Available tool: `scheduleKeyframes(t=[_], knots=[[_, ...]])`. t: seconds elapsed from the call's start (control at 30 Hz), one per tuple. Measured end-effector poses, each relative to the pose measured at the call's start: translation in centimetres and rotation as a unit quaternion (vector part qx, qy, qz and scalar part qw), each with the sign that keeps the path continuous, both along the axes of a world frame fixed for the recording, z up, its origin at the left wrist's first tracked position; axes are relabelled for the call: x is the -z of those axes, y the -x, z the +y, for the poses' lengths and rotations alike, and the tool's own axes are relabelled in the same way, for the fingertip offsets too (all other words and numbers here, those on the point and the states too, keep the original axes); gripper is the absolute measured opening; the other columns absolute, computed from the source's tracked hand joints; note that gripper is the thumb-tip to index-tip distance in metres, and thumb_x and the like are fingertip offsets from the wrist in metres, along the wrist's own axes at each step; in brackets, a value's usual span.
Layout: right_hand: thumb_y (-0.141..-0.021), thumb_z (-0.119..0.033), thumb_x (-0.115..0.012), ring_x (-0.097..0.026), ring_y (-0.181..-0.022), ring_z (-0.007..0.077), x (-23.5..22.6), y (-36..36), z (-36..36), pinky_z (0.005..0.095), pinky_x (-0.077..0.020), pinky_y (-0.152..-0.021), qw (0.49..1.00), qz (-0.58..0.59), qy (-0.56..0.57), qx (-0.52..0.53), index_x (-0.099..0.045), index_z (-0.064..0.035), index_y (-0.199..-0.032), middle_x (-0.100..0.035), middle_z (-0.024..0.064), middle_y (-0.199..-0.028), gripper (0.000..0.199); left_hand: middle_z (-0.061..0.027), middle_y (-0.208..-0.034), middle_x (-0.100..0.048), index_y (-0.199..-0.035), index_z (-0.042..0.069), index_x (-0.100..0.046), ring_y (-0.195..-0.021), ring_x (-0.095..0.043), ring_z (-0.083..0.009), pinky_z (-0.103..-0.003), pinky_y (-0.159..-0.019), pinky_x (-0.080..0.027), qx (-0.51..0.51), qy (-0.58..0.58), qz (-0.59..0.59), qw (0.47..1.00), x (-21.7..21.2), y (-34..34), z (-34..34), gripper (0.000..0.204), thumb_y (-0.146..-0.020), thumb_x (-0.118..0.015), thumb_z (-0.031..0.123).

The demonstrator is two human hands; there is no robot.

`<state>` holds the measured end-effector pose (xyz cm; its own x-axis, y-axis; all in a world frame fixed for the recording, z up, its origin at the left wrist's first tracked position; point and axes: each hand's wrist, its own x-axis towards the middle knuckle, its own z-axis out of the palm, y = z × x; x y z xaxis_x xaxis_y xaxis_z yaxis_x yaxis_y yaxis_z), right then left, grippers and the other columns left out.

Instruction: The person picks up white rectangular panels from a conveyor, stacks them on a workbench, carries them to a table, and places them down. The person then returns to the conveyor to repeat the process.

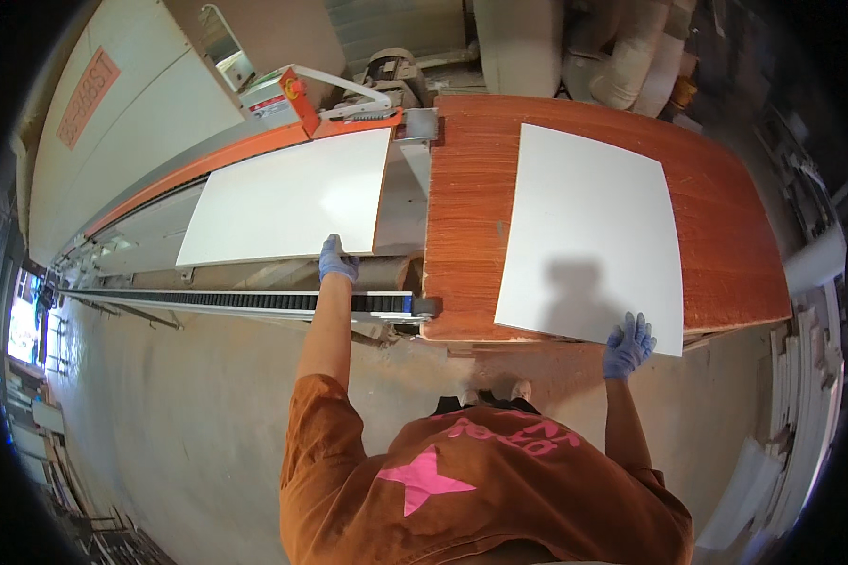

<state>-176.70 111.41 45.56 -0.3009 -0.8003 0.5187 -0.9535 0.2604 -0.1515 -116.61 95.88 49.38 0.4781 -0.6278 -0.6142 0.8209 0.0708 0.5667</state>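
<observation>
My left hand (338, 259), in a blue glove, is at the near edge of a white panel (287, 193), close to its right corner. Its fingers are bent over the edge. That panel lies on the machine bed at the left, along an orange guide rail (198, 169). My right hand (628, 346), gloved the same way, rests with fingers spread on the near right corner of a second white panel (589, 207). This larger panel lies on a reddish-brown wooden table (466, 207) and overhangs its near edge slightly. A shadow falls across it.
A conveyor track (245, 300) with a black belt runs left from the table along the machine's near side. An orange-and-white machine head (320, 104) stands beyond the left panel. Light boards (801, 377) are stacked at the right. Ducts (631, 56) rise behind the table.
</observation>
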Motion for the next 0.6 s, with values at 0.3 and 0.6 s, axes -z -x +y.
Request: scheduleKeyframes(t=[0.3,0.6], knots=[[-0.082,-0.03,-0.056,-0.039,-0.125,0.0321,-1.0,-0.4,0.1,0.0538,-0.019,-0.107,0.999,-0.03,-0.002,0.012,-0.055,-0.0195,-0.12,-0.047,0.0097,-0.132,0.04,-0.0005,-0.093,-0.06,-0.094,0.018,-0.055,-0.082,-0.056,-0.0177,-0.035,-0.067,-0.043,0.004,-0.047,-0.033,0.998,-0.1,3.7,-1.3,0.026,-0.08,-0.067,0.035],[-0.085,-0.029,-0.06,-0.054,-0.108,0.0261,-2.5,-5.1,-9.9,0.0344,-0.0415,-0.094,0.875,-0.421,-0.074,-0.228,-0.055,-0.0054,-0.119,-0.057,0.0132,-0.118,0.042,0.0027,-0.095,-0.064,-0.097,0.02,-0.058,-0.083,-0.06,-0.0164,-0.031,-0.061,-0.044,0.057,-0.025,-0.027,0.998,0.1,9.0,-1.1,0.026,-0.084,-0.061,0.043]])
